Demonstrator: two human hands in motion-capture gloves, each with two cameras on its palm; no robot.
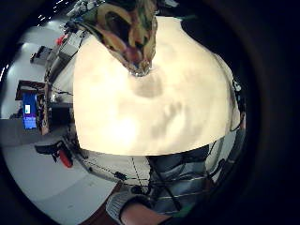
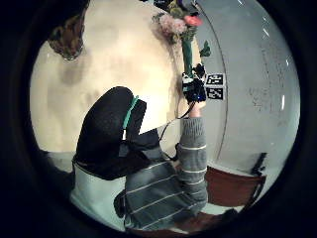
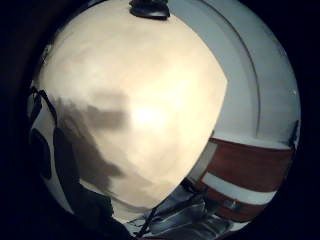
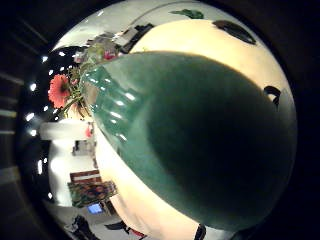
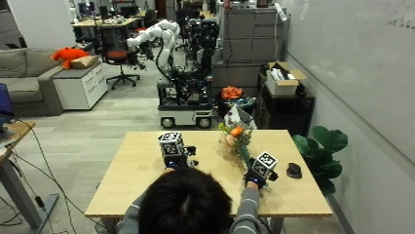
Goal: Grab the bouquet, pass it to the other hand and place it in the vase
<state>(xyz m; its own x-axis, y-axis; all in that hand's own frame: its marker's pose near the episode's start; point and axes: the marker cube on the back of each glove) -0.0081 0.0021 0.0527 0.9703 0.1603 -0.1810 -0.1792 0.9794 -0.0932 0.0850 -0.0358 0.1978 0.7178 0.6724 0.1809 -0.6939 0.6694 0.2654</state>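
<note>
Nearest the outside camera I see the person's head [image 5: 185,200], low centre, both forearms reaching up over the table [image 5: 129,195].

Right hand [image 5: 254,178] is raised at the table's right half, fingers curled round the bouquet [image 5: 235,139] stem. Stem tilts up and away from the hand, toward table centre; orange and pink blooms are at the top, over the far edge. Right thumb-side palm view is mostly filled by the green stem wrap [image 4: 200,140], so it sits right against the palm.

Left hand [image 5: 176,161] is up near table centre, just left of the bouquet, apart from it. I cannot tell its finger state.

Vase [image 1: 129,35] stands on the table, close under the left palm.

Dark mouse-like object [image 5: 293,170] lies near the right edge. Potted plant [image 5: 321,146] stands just off that edge, by the wall.
</note>
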